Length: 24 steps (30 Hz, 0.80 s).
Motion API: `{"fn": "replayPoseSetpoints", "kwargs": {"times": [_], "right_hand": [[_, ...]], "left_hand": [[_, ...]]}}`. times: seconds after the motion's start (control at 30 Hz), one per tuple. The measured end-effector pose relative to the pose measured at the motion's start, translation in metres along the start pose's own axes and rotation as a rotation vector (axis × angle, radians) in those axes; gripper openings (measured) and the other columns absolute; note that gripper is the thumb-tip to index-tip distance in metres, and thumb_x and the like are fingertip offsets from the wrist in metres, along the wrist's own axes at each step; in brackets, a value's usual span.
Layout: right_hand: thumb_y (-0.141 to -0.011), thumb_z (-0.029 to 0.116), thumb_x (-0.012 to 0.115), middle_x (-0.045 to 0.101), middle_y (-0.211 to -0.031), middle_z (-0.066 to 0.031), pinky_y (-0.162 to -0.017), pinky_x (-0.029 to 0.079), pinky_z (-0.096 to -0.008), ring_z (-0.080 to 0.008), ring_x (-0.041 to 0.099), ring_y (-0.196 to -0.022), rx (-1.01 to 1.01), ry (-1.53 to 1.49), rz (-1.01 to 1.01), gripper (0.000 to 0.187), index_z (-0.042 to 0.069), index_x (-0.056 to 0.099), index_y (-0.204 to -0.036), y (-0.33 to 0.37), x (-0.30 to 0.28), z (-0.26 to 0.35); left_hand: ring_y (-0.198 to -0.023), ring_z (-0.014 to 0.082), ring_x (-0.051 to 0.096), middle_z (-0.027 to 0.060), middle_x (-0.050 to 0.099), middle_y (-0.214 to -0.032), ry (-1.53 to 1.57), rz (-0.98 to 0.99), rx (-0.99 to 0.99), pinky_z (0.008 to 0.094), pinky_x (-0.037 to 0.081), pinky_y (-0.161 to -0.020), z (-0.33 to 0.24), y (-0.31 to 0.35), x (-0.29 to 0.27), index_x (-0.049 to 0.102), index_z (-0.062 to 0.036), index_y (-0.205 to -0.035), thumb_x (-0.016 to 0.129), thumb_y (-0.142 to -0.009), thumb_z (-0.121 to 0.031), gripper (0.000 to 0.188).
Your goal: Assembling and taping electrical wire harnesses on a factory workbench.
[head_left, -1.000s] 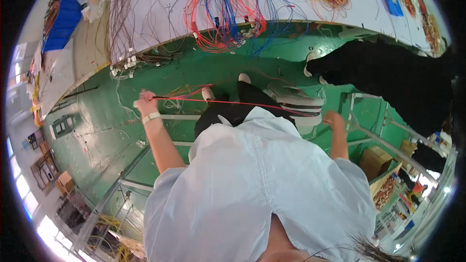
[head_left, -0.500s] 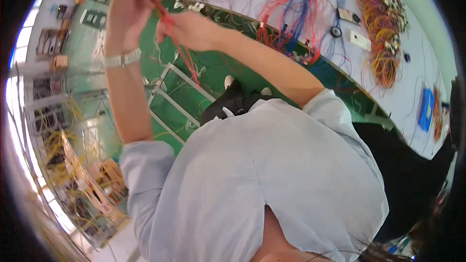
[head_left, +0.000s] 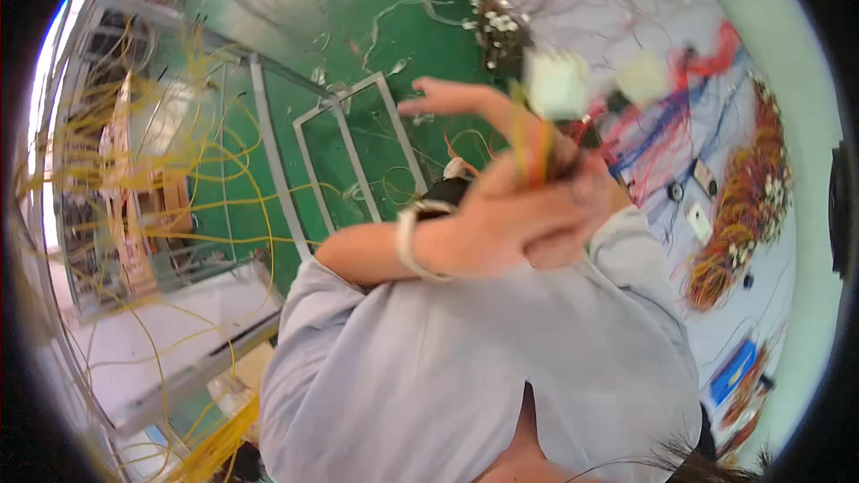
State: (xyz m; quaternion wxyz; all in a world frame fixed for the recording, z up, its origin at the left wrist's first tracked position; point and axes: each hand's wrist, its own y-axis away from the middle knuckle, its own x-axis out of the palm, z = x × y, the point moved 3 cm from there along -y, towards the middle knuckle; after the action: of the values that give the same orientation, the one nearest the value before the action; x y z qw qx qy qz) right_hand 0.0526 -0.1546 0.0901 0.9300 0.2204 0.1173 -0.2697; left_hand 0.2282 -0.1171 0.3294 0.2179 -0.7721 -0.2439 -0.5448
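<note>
My left hand (head_left: 528,219), with a pale band at the wrist, is closed in front of my chest around a wire bundle (head_left: 534,148). Yellow, orange and greenish strands rise from its grip. Two blurred white connectors, a nearer one (head_left: 559,85) and a paler one (head_left: 640,80), show just above that hand and seem to belong to the bundle. Behind it my right forearm crosses leftward. My right hand (head_left: 447,98) reaches out over the green floor, fingers stretched and apart, with nothing seen in them. Part of the right forearm is hidden by the left hand.
On the right, a pale table (head_left: 662,22) bears red and blue wires (head_left: 658,130), a thick coloured wire bundle (head_left: 747,206) and a blue box (head_left: 734,371). A metal frame (head_left: 344,125) stands ahead on the green floor. Yellow wires (head_left: 215,161) hang across racks at left.
The view has turned. My left hand has come from the upper left to my chest, holding wires. My right hand, earlier closed at red strands beside the left, is now stretched out apart.
</note>
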Motion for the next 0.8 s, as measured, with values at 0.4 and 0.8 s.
{"fn": "replayPoseSetpoints", "kwargs": {"times": [0.4, 0.8], "right_hand": [[-0.092, 0.027, 0.053, 0.048, -0.058, 0.0032, -0.041, 0.027, -0.0232, -0.005, 0.036, -0.044, -0.167, -0.821, -0.201, 0.027, 0.004, 0.066, -0.084, -0.081, 0.081, 0.097], [-0.088, 0.025, 0.059, 0.034, -0.049, 0.007, -0.036, 0.019, -0.0221, -0.0034, 0.028, -0.039, 0.416, -0.946, -0.837, 0.027, 0.005, 0.057, -0.069, 0.174, 0.053, -0.159]], "left_hand": [[-0.059, 0.0077, 0.033, -0.0022, 0.032, -0.065, -0.286, -0.722, 1.134, 0.0249, 0.03, -0.054, -0.046, 0.152, -0.062, 0.034, -0.0103, -0.075, 0.042, -0.099, -0.034, 0.034], [-0.054, 0.0103, 0.031, -0.0035, 0.035, -0.064, 0.051, -0.608, 1.035, 0.0273, 0.033, -0.053, -0.151, 0.092, -0.237, 0.043, -0.0109, -0.075, 0.034, -0.1, -0.023, 0.029]]}}
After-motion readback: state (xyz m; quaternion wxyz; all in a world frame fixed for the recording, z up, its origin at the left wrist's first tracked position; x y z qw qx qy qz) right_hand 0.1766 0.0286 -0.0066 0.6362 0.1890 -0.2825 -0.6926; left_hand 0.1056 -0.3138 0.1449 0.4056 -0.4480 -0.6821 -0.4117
